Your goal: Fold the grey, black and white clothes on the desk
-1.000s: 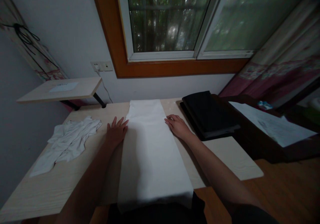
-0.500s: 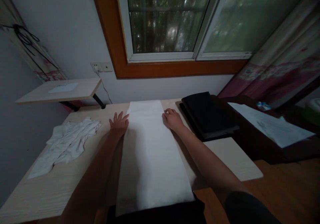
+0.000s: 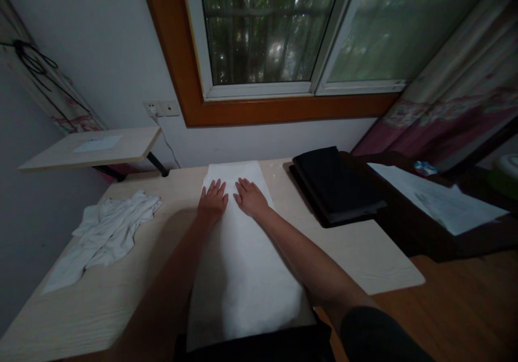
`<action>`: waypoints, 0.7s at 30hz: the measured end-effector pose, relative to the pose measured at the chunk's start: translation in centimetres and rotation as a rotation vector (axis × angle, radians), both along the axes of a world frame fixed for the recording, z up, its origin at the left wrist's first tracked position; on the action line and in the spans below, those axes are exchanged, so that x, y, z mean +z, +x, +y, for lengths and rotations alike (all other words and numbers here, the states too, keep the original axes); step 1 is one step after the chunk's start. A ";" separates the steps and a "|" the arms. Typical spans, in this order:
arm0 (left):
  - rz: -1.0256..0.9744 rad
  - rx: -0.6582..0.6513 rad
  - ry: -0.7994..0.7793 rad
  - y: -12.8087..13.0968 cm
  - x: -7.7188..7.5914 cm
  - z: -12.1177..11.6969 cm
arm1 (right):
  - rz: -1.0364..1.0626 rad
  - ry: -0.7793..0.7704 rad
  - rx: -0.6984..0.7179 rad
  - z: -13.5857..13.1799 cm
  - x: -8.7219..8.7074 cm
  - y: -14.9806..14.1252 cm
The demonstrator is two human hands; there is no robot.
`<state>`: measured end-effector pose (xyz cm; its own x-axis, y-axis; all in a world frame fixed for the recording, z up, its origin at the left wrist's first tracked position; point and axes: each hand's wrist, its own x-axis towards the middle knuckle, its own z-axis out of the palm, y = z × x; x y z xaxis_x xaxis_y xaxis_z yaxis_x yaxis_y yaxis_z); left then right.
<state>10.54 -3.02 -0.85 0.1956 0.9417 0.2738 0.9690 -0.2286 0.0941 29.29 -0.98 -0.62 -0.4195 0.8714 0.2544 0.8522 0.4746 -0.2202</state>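
Note:
A long strip of white cloth (image 3: 251, 265), smooth and seemingly folded lengthwise, runs from the back of the wooden table (image 3: 117, 308) to its front edge, where it reaches my dark clothing. My left hand (image 3: 213, 200) lies flat on the cloth's far part, near its left edge, fingers spread. Beside it, with a small gap between, my right hand (image 3: 250, 197) rests palm down on the same cloth, fingers stretched forward. Neither hand grips anything. The cloth's underside is hidden.
A crumpled white garment (image 3: 109, 232) lies on the table's left. Behind it stands a raised shelf (image 3: 133, 141) on black legs. Black folders (image 3: 332, 184) lie at the right, near a paper sheet (image 3: 429, 197) on a dark surface. A window (image 3: 275, 33) is ahead.
Both my hands have moved inward from the cloth's side edges onto its top surface and now lie close together. The near end of the cloth lies flatter than a second ago.

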 end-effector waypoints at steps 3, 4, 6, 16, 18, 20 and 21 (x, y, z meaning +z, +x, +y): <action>0.013 0.003 0.011 -1.3 -0.1 -0.7 | -0.006 0.009 -0.031 0.3 -0.2 2.0; 0.013 0.012 0.013 -1.8 -0.1 -0.9 | -0.009 0.012 -0.043 0.4 -0.3 2.8; 0.014 0.034 0.013 -2.5 -0.1 -1.5 | -0.016 0.016 -0.073 0.5 -0.4 4.4; 0.096 0.056 0.000 -4.2 1.1 -5.7 | -0.093 0.120 -0.203 -2.2 1.0 8.9; 0.113 0.006 0.029 -3.3 1.3 -6.6 | -0.078 0.116 -0.181 -3.6 1.3 7.9; 0.104 -0.069 0.047 -2.0 1.3 -7.5 | -0.051 0.106 -0.136 -5.1 1.3 6.3; 0.092 -0.104 0.050 -1.3 1.3 -7.9 | -0.038 0.098 -0.102 -5.9 1.1 5.5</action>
<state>9.21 -10.95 0.43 0.3181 0.9007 0.2959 0.9437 -0.3306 -0.0081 34.74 -6.85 0.51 -0.3411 0.8818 0.3258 0.9040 0.4027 -0.1433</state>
